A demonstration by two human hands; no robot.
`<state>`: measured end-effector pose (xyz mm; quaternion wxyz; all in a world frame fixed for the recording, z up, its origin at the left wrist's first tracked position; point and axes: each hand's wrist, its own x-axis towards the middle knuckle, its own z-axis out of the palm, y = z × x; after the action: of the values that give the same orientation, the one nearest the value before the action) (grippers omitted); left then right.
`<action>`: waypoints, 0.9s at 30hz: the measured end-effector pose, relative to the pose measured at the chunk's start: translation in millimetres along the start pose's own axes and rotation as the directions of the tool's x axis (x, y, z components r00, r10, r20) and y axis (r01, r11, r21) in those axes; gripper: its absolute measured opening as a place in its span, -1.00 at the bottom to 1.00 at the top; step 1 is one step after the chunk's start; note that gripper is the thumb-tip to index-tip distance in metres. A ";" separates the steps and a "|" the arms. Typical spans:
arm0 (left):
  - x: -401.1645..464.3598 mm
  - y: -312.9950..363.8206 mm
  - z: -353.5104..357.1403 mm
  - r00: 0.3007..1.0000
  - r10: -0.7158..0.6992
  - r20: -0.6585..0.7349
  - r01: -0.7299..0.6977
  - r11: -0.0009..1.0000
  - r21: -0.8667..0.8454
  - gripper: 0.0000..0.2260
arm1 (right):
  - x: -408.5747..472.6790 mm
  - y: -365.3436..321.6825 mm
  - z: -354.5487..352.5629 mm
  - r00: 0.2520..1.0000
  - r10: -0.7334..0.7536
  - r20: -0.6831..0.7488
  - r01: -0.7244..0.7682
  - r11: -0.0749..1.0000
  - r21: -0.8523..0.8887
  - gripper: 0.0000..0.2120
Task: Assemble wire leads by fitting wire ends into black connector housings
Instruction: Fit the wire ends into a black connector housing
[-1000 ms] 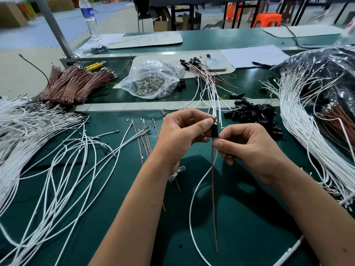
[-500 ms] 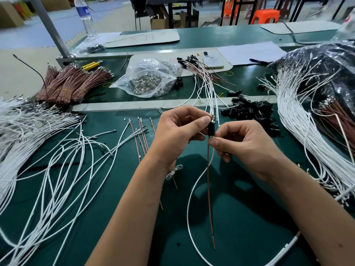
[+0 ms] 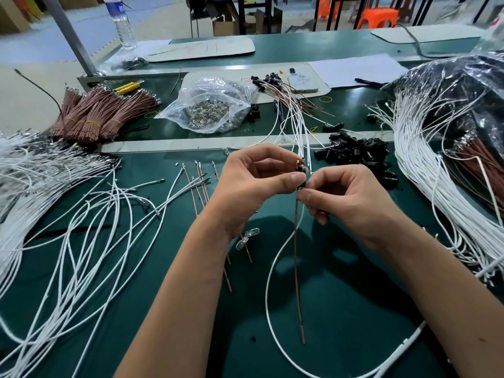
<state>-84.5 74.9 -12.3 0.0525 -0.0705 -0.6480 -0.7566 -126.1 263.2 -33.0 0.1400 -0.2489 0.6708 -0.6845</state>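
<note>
Writing: red marks on the pale board [image 3: 200, 48] at 12 o'clock, too faint to read; bottle [image 3: 122, 21] label blurred.
Left hand [image 3: 253, 184]: raised over mid-bench, palm turned inward, thumb and forefinger pinching the black housing [image 3: 302, 179], other fingers curled.
Right hand [image 3: 351, 201]: touching the left at the housing, thumb and forefinger pinching just below it on the brown wire [image 3: 298, 268], other fingers curled.
Housing: between both hands' fingertips, a metal terminal [image 3: 300, 162] sticking up from its top.
Brown wire: hangs straight down toward 6 o'clock, its end above the green bench [image 3: 341, 309].
White wire [image 3: 268, 296]: curves down from the hands toward 5 o'clock.
Housing pile [image 3: 357, 154]: 2 o'clock, just beyond the right hand.
Terminal bag [image 3: 210, 110]: 12 o'clock.
Brown bundles [image 3: 95, 115]: 10 o'clock.
White wires [image 3: 62, 222]: spread at 9 o'clock.
</note>
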 end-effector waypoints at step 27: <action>-0.3 2.2 2.7 0.983 0.180 0.031 -0.178 0.983 -0.045 -0.74 | -0.4 -0.7 1.5 0.999 -0.050 0.019 0.050 0.999 0.018 -0.86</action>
<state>-83.8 77.2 -9.8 0.1075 -0.1426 -0.6237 -0.7610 -124.9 262.2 -32.3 0.1316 -0.2710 0.6568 -0.6913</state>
